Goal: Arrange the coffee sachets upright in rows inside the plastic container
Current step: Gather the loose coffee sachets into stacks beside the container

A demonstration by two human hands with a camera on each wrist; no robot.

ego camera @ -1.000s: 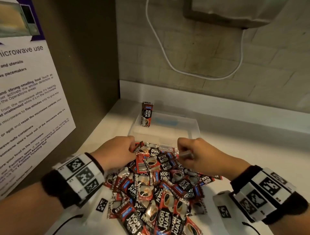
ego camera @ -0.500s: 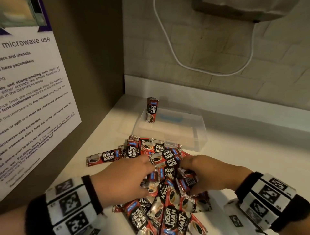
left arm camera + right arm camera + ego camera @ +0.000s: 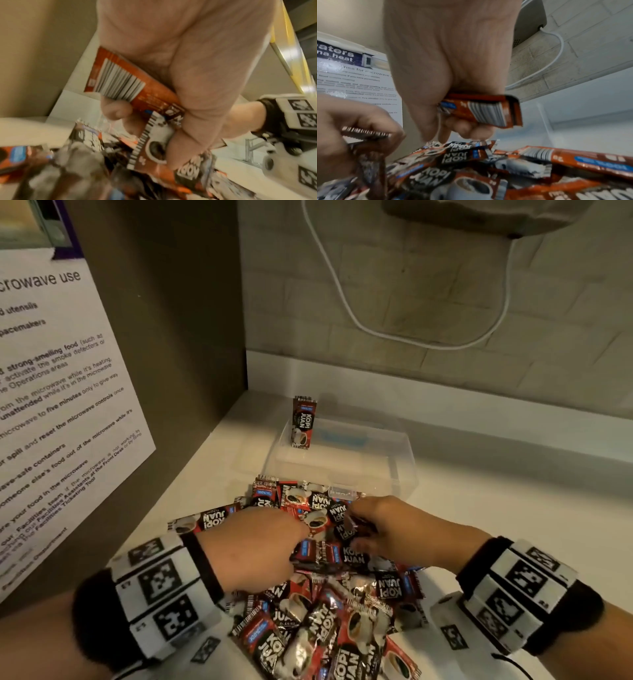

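While both wrists hang over the heap of Kopi Juan sachets (image 3: 329, 604) nearest me, my left hand (image 3: 253, 549) has its fingers curled round 1 sachet (image 3: 120, 81), thumb pressing it against the palm. My right hand (image 3: 394, 529), at 1 o'clock from the left, pinches another sachet (image 3: 486, 111) between thumb and curled fingers. These packets look light, thin and crinkly, with a glossy foil that I judge slippery; taking each by its crimped short end should keep it straight for standing. Farther off, at 12 o'clock, the clear plastic container (image 3: 404, 460) sits on the white counter (image 3: 496, 508), with only 1 sachet (image 3: 303, 422) upright at its far-left corner. How many packets each hand holds I cannot tell: my fingertips are buried in the heap, and the left wrist view is blurred.
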